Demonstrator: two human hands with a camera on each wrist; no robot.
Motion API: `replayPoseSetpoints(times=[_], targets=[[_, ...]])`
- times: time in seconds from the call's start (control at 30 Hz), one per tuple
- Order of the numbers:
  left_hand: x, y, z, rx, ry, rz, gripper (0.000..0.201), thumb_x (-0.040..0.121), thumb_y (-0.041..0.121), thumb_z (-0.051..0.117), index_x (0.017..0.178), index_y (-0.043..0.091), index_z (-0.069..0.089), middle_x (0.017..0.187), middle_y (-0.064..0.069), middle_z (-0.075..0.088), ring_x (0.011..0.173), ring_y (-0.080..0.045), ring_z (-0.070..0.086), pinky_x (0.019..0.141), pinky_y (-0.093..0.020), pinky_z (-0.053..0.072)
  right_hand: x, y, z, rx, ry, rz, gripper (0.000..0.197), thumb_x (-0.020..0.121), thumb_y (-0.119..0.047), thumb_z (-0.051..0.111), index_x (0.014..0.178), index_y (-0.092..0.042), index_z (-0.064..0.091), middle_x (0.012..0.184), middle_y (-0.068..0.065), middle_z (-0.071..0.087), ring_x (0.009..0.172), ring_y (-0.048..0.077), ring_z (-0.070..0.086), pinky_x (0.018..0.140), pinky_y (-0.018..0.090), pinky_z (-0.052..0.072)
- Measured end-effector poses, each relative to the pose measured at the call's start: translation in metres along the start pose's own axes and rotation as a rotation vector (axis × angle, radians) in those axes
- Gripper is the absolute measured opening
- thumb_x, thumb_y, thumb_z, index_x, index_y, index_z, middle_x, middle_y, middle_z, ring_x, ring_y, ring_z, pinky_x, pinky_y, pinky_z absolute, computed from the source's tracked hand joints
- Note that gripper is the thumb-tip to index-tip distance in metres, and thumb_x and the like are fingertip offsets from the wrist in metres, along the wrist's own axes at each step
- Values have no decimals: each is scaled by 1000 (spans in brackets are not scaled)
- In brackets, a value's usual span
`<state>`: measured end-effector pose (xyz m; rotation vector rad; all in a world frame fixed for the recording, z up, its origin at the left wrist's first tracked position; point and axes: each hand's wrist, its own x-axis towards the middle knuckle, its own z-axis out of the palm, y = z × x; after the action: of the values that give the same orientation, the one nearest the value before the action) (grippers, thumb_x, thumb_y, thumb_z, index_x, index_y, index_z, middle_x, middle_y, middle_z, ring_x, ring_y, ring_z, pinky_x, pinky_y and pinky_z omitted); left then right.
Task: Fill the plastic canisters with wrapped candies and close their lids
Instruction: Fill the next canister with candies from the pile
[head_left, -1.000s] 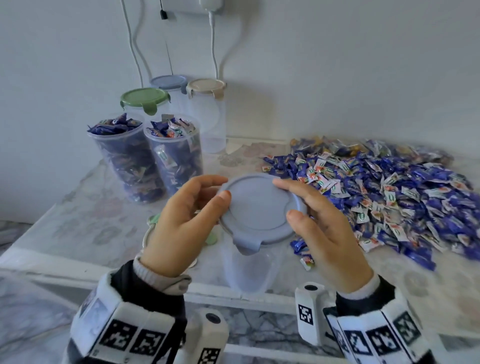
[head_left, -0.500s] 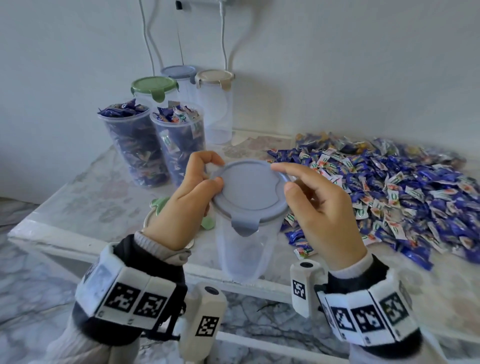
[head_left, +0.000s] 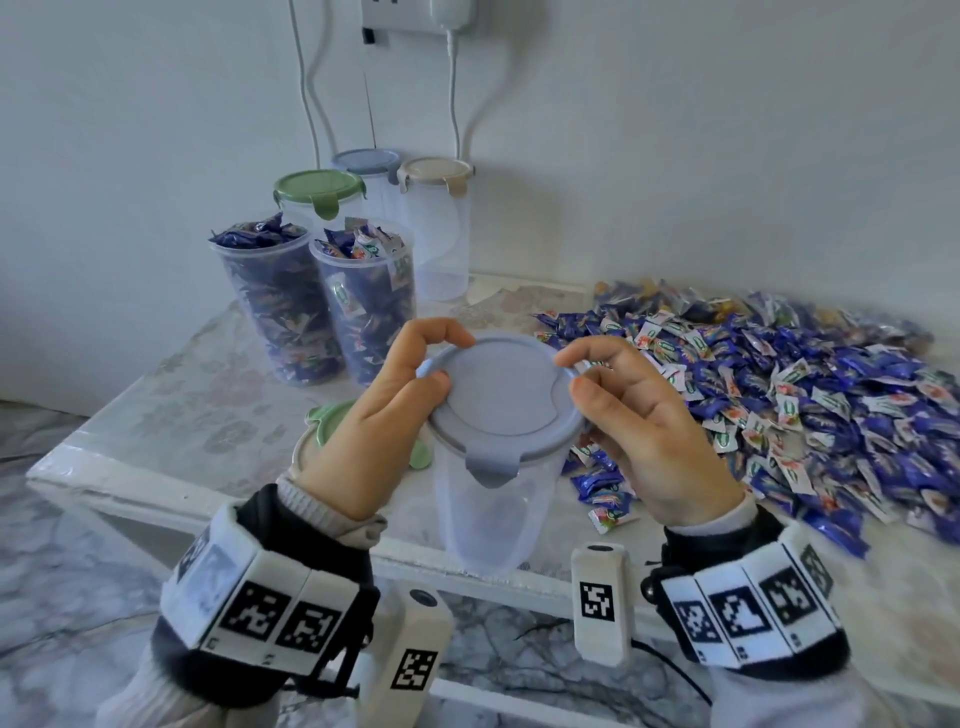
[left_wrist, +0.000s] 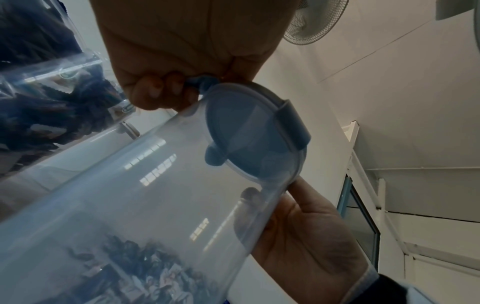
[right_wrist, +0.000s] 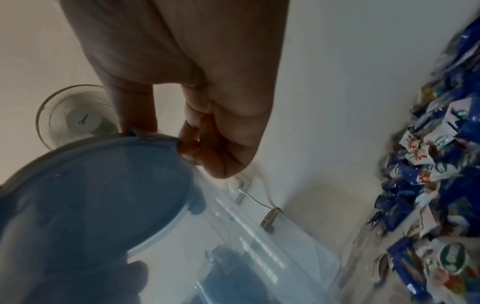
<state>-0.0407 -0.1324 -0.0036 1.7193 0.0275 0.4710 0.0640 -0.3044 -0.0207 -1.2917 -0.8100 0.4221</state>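
Empty clear canister (head_left: 491, 514) w/ grey-blue lid (head_left: 506, 397) held up over table's near edge (head_left: 156, 483), tilted, base toward camera. Left hand (head_left: 374, 415) pinching lid's left side tab (head_left: 428, 368) betw. thumb & curled fingers (left_wrist: 155, 92); right hand (head_left: 654, 431) pinching opposite tab at lid's right rim, fingertips (right_wrist: 189, 142) curled round it. Front tab (head_left: 491, 465) folded down over canister rim. Canister itself touching nothing but the two hands, as far as visible.

Back-left corner of table: two uncapped canisters (head_left: 283, 306) (head_left: 366, 301) heaped w/ blue-wrapped candies, side by side. Behind them, by wall: three lidded canisters, green lid (head_left: 318, 188), blue lid (head_left: 366, 158), beige lid (head_left: 436, 171); beige one looks empty, other two mostly hidden.

Right half of table: big loose pile of wrapped candies (head_left: 779, 384), blue & white wrappers, reaching right edge. A few strays near front edge, just right of held canister.

Loose green lid (head_left: 324, 418) flat on table, partly hidden behind left hand.

Wall socket w/ plugged cables (head_left: 452, 62) above canisters. Fan (left_wrist: 314, 22) in wrist views.
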Motion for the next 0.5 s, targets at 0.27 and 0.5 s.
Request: replayPoseSetpoints(times=[0.27,0.5], targets=[[-2,-6,-1,113,12,-12,30,73,32,43,102,39,50,91,24,50,77,7,44,72,-13,35,4,-6,4,-106,133,-67,11,77,-38,60,88,-34,60,64,18,35,55,43,25,50,31,30],[23,7,-12,-47,-100,-115,35,74,23,53,107,35,59,107,-6,65,88,-30,59,78,-43,47,26,-8,-5,-145,152,-5,22,79,-32,57,98,-21,54,72,1,55,62,14,52,58,20,47]])
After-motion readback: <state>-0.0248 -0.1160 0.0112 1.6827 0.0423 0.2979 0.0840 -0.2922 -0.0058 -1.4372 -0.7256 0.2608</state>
